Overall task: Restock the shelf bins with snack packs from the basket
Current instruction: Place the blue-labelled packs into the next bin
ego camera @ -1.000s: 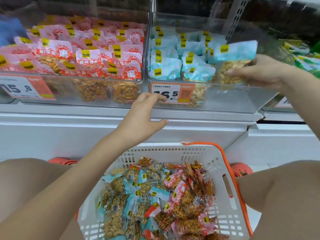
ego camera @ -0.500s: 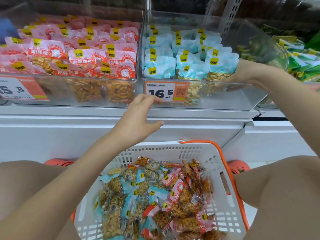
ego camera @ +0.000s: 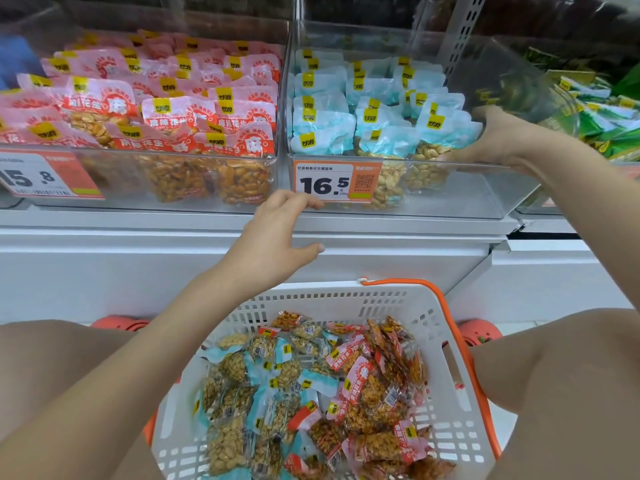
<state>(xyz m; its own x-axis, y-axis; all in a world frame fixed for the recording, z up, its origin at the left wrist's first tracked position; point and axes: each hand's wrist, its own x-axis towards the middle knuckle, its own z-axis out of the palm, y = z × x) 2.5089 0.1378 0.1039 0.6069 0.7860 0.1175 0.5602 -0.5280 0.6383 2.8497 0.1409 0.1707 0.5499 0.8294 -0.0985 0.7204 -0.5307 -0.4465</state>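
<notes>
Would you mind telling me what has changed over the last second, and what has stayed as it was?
The right hand carried a blue pack from above the blue-pack bin down into its right front corner, where the pack now stands among the others. The hand is against it; whether it has let go is unclear. The left hand has stayed on the shelf edge by the 16.5 price tag, and the basket looks unchanged.

The bins (ego camera: 450, 202) are clear, glossy plastic, catching glare. The packs (ego camera: 322, 142) look like thin film, matt printed tops over transparent bottoms. The basket (ego camera: 460, 427) is white perforated plastic with a smooth orange handle (ego camera: 453, 327). The shelf (ego camera: 138, 258) seems painted metal, matt white.
</notes>
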